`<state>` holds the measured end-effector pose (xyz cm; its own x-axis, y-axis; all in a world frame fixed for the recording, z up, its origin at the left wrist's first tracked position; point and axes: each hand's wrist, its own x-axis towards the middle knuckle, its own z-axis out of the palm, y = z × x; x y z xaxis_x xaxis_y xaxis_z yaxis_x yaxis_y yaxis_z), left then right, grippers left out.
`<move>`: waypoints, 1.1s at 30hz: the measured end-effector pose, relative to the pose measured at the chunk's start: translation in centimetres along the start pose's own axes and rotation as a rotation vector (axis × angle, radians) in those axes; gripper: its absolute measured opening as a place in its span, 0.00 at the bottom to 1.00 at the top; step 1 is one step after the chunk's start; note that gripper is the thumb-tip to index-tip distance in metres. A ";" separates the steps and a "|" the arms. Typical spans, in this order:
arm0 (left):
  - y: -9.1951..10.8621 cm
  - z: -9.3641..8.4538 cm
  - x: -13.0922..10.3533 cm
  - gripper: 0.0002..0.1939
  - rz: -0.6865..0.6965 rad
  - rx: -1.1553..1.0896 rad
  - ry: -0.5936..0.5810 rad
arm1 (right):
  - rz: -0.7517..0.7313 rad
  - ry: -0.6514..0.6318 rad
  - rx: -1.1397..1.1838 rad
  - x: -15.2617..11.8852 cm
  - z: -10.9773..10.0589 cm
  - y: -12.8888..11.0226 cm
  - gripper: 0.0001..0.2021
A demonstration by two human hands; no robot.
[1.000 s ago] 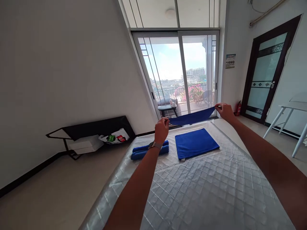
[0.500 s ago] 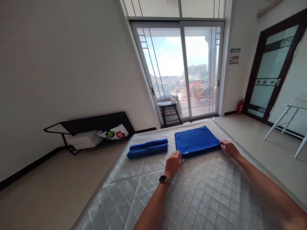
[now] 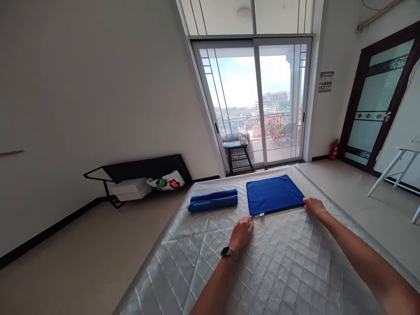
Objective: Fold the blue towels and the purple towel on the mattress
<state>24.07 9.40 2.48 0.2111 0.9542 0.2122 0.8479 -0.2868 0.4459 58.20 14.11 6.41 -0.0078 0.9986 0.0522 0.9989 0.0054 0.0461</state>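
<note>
A blue cloth (image 3: 274, 193) lies flat on the silver quilted mattress (image 3: 282, 253), a small white label at its near edge. My left hand (image 3: 242, 232), with a watch on the wrist, is at the near left corner of the cloth, its fingertips closed on that corner. At the near right corner, my right hand (image 3: 314, 206) pinches the edge between thumb and fingers. Left of the cloth, two rolled blue cloths (image 3: 213, 201) rest side by side on the mattress.
A black stool (image 3: 236, 151) stands by the sliding glass door (image 3: 259, 105) beyond the mattress. On the left floor are a black-framed rack (image 3: 147, 166) and a white box (image 3: 131, 188). A fire extinguisher (image 3: 334, 149) and a white-legged table (image 3: 387, 170) are on the right.
The near edge of the blue cloth, raised before, has come down flat towards me, with both hands lowered along it. The view has shifted slightly left and up.
</note>
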 end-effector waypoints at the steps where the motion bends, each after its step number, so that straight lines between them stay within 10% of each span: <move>1: -0.4 -0.6 -1.7 0.14 0.005 -0.010 -0.015 | 0.006 0.013 -0.017 -0.2 -0.3 -0.4 0.13; 9: -6.8 -4.0 -16.9 0.19 0.002 -0.099 -0.111 | -0.176 0.227 0.101 -1.3 -0.3 -10.1 0.13; 19: -6.4 -5.1 -18.1 0.16 0.171 -0.005 0.035 | -0.377 0.116 0.375 5.9 0.0 -28.5 0.27; 26: -5.7 -6.1 -18.7 0.17 0.312 0.034 0.364 | -0.320 0.055 0.344 5.9 0.2 -31.6 0.22; 33: -7.5 -7.4 -18.3 0.17 0.128 -0.017 0.413 | -0.497 0.004 0.333 -4.9 -0.1 -29.3 0.16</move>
<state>10.25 -6.56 1.73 0.0983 0.7974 0.5953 0.8187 -0.4049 0.4071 28.95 9.05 4.93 -0.4770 0.8722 0.1085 0.8363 0.4884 -0.2491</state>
